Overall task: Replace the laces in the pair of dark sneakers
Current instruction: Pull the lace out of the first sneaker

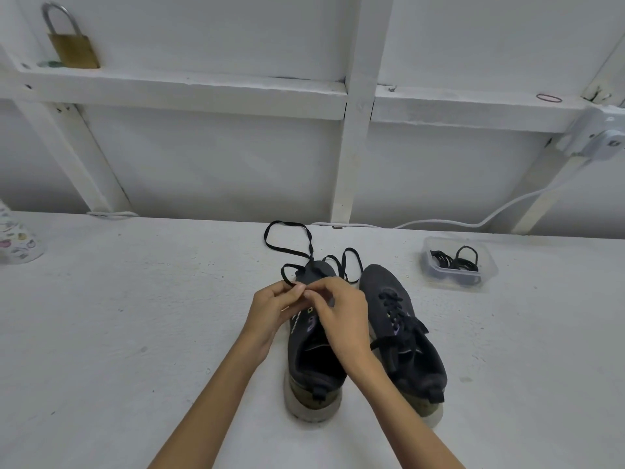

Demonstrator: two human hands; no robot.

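Note:
Two dark sneakers stand side by side on the white table, toes pointing away from me. The left sneaker (313, 363) has a loose black lace (287, 247) trailing in loops past its toe. My left hand (274, 311) and my right hand (341, 313) meet over its front eyelets, and the fingertips of both pinch the lace there. The right sneaker (402, 333) is laced with a black lace (394, 309), and no hand touches it.
A clear plastic tub (456, 265) with dark coiled bands sits at the right. A white cable (473, 223) runs along the table's back edge. A brass padlock (72, 45) stands on the wall ledge. A patterned object (17, 238) shows at the left edge.

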